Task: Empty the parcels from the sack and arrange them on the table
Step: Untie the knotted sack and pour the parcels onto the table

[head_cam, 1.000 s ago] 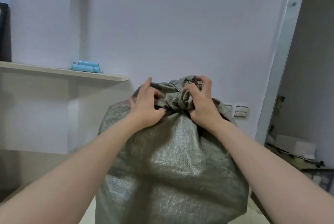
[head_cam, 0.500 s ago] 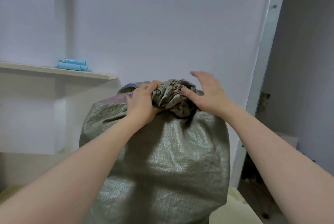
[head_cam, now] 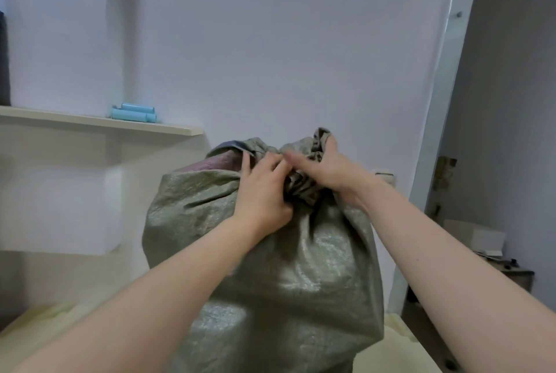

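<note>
Left hand (head_cam: 264, 192) curled shut on the bunched neck of the sack (head_cam: 270, 267), fingers dug into the gathered cloth just left of the knot. Right hand (head_cam: 328, 171) closed over the top of the same bunch from the right, thumb blurred, fingers wrapped round the twisted cloth; both hands touching at the knot. Sack grey-green, woven, full and upright, standing near the middle of the pale yellow surface (head_cam: 39, 321), neck tied shut, a purplish patch showing at its upper left. No parcels in sight.

Beyond, at the left, a wall shelf (head_cam: 99, 124) bearing a few light blue tubes (head_cam: 135, 113); a plain white wall behind the sack. At the right, a white door frame (head_cam: 442, 101) and a dim room past it. Bare strips of surface at the left and right edges beside the sack.
</note>
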The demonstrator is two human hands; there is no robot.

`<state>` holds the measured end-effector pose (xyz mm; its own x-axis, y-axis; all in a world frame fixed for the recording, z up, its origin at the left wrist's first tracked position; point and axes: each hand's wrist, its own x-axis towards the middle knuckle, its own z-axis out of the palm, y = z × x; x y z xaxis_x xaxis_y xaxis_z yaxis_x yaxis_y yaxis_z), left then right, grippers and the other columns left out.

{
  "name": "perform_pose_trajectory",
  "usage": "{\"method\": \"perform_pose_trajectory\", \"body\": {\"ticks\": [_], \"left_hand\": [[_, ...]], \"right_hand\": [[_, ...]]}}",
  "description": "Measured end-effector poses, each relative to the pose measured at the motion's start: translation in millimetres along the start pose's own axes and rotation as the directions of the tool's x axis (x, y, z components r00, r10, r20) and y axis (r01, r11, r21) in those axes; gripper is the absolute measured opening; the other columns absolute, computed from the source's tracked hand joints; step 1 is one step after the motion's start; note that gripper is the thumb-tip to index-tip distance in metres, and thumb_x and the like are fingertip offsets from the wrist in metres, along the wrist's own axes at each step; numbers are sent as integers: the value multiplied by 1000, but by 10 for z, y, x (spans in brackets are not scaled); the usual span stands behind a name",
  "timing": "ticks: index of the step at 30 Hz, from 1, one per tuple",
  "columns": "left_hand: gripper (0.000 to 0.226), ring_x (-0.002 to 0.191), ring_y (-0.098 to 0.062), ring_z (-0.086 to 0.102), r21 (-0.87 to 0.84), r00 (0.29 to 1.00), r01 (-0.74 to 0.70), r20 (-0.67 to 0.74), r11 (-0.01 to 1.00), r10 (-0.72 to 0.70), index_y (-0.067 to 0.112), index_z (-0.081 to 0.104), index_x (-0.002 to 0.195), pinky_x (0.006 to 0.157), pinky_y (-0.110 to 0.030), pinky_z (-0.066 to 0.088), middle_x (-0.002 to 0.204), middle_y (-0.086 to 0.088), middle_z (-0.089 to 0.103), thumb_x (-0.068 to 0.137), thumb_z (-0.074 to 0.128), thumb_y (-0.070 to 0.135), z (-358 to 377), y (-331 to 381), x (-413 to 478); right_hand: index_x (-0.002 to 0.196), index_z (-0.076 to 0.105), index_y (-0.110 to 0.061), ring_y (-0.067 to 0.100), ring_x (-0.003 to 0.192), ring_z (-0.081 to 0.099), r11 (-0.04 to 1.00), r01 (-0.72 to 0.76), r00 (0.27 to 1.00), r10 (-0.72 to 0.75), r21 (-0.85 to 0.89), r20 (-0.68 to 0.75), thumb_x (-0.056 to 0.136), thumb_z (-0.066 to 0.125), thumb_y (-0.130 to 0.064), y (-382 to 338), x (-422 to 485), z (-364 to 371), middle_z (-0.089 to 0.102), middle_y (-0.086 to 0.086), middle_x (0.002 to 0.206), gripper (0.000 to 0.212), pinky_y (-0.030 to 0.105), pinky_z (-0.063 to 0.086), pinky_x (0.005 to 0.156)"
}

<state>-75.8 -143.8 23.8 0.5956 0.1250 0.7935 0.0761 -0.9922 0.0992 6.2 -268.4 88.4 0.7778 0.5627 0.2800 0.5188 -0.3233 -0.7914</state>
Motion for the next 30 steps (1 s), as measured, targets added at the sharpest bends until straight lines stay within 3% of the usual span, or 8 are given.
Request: {"method": "perform_pose_trajectory", "body": {"ticks": [2,6,9,12,15,21,26,30], "left_hand": [[86,145,-15,27,-52,996,-16,90,999,20,35,29,149,120,-48,-11,146,10,44,73,65,21,-75,-45,-29],[94,144,-11,29,-243,980,111,189,964,-65,24,11,155,121,-41,-11,146,4,49,78,64,13,-269,-224,-22],[107,149,-12,16,-84,978,50,204,995,-32,30,-8,155,118,-52,-15,152,11,40,81,70,29,-353,-322,7],[133,150,-29,-9,155,930,268,216,951,-298,34,-26,149,106,-67,-14,164,-2,-5,65,70,72,-385,-463,-19],[120,148,-42,5,277,794,464,292,841,-534,28,5,155,109,-74,-1,162,-16,6,62,48,90,-368,-519,-73],[21,133,-41,34,131,868,485,48,865,-494,36,50,117,108,-71,14,137,-8,49,96,52,35,-277,-341,10],[19,133,-40,39,-180,842,392,-325,902,-431,29,53,103,111,-71,11,122,3,62,95,47,14,-481,-366,419],[14,141,-30,31,-91,872,295,-382,951,-307,26,52,97,112,-71,8,121,5,58,93,51,12,-494,-483,556]], "right_hand": [[154,-1,-26,29,141,30,958,25,1000,-25,-285,2,62,69,-77,45,-33,26,23,11,155,126,41,29,113],[147,20,-25,27,125,48,945,157,985,-171,-286,-24,66,85,-46,134,66,122,41,13,137,106,33,39,104],[137,31,-30,31,114,55,932,182,968,-226,-314,-111,66,83,-37,174,135,240,48,12,128,89,43,45,100],[132,31,-36,34,114,54,922,149,953,-231,-358,-196,70,81,-38,221,149,274,45,10,127,80,51,43,100],[133,31,-40,35,115,51,924,188,933,-273,-333,-233,75,78,-31,282,137,351,41,7,127,75,54,39,102],[134,42,-30,30,112,51,904,350,850,-417,-247,-322,79,71,-10,149,128,351,44,8,122,65,41,42,100],[129,50,-19,17,101,50,805,545,671,-586,-234,-454,80,68,-2,-323,263,151,47,8,116,55,18,36,85],[127,50,-10,17,109,48,710,641,540,-688,-292,-486,79,70,-1,-280,449,123,48,9,119,53,24,40,96]]}}
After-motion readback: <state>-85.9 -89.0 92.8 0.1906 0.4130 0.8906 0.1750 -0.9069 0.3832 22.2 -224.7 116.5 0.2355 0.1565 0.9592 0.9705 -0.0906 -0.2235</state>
